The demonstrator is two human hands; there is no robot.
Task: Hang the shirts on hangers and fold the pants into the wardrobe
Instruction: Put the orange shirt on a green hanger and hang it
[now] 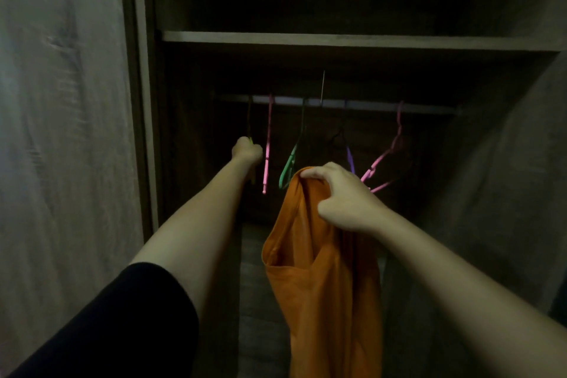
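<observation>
Right hand on my feed is clenched round the bunched top edge of an orange fabric shirt, fingers curled over the cloth and thumb tucked beneath. The shirt hangs straight down from that grip, near me, in front of the open wooden wardrobe. Left hand reaches farther in and to the left, closed in a fist round the lower part of a thin yellow-green hanger at the left end of the pale metal rail. A black sleeve covers that arm's upper part. Rightward along the rail I see a pink plastic hanger, a green plastic hanger just left of the shirt's top, a purple hanger partly behind my right hand, and a second pink hanger, tilted. Above the rail runs a wooden shelf; a pale wood-grain door stands at the left. It is dim, so I cannot tell what lies deeper inside
</observation>
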